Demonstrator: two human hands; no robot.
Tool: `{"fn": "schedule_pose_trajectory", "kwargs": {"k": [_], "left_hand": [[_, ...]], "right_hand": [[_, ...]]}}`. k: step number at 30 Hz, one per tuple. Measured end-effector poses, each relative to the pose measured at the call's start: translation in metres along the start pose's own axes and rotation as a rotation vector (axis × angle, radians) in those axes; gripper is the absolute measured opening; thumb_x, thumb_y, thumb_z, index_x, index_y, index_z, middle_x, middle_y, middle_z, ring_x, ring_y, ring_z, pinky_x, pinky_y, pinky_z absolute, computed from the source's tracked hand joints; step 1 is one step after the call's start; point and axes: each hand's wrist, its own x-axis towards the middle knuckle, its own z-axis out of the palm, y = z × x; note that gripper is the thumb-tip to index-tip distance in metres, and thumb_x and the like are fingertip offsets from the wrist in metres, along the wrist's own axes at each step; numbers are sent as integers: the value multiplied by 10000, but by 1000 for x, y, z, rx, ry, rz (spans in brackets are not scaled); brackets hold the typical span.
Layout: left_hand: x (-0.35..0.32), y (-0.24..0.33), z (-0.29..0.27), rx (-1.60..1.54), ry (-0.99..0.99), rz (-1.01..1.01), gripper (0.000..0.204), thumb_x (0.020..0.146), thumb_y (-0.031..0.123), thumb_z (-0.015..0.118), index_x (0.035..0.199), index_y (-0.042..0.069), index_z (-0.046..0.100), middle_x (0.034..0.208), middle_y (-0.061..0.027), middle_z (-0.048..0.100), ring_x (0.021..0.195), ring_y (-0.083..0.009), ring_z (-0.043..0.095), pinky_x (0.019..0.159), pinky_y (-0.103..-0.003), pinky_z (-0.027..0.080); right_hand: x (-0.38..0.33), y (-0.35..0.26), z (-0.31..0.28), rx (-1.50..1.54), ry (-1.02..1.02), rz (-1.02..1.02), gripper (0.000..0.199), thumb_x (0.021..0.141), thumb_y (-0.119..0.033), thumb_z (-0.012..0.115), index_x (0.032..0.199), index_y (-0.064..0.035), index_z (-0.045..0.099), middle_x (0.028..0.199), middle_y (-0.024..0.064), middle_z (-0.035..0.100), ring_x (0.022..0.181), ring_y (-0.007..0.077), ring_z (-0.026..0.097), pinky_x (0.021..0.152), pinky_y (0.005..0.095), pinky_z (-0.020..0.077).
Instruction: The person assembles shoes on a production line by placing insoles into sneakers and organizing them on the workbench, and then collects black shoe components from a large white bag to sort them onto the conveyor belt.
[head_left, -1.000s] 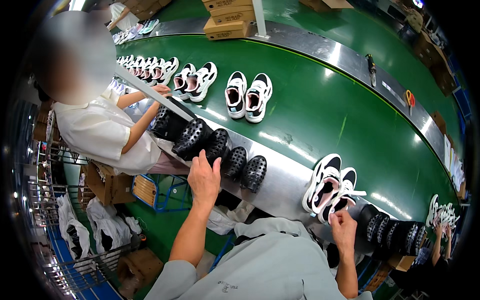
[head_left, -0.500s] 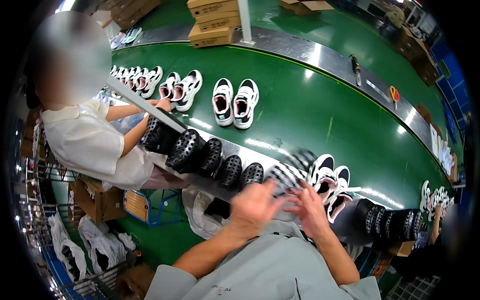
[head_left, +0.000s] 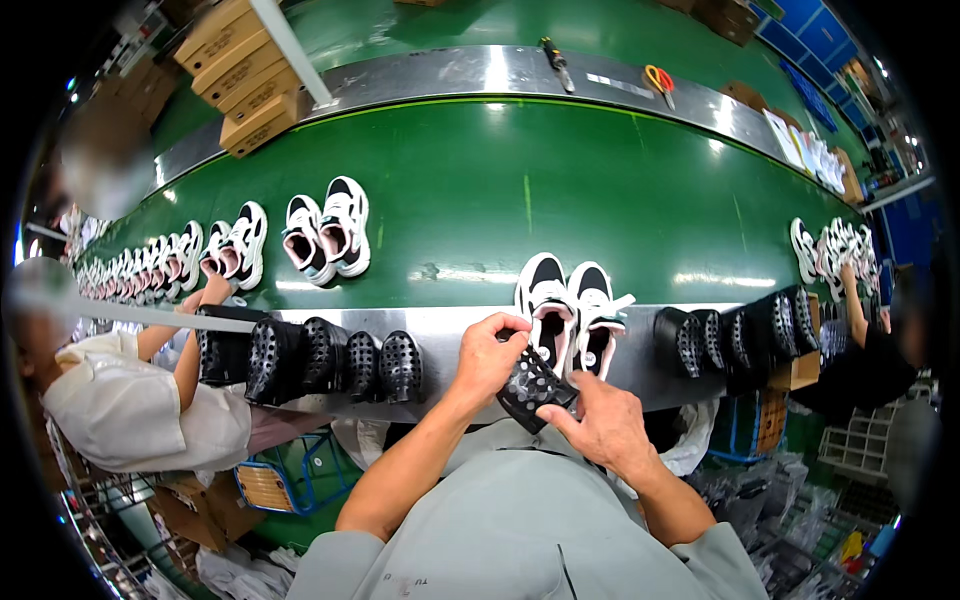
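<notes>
Both the left hand (head_left: 488,360) and the right hand (head_left: 605,415) hold a tilted black dotted shoe form (head_left: 538,383) — one pinching its upper left end, the other closed on its lower right side, thumb on top. It hangs at the heels of two white-and-black sneakers (head_left: 545,272) on the near side of the table (head_left: 460,328); whether it touches them cannot be told. A slack pinch could let the form slip, a hurried push could knock a shoe askew — and the loose white strap (head_left: 622,302) might snag a finger
</notes>
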Motion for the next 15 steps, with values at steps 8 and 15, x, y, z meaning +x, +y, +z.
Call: {"fn": "schedule_pose_trajectory", "kwargs": {"k": [8, 15], "left_hand": [[44, -8, 38, 696, 227, 781, 402, 790, 145, 761, 1148, 1, 648, 1095, -233, 620, 1119, -411, 542, 989, -477, 454], [74, -28, 13, 887, -228, 649, 160, 845, 88, 671, 806, -56, 612, 855, -274, 631, 822, -472, 621, 731, -515, 504]], "right_hand": [[9, 63, 18, -44, 40, 60, 522, 897, -483, 663, 877, 38, 695, 720, 252, 681, 698, 437, 685, 645, 528, 540], [62, 61, 39, -303, 109, -66, 319, 920, -327, 636, 912, -10, 666, 745, 176, 711, 702, 352, 725, 582, 453, 570]]}}
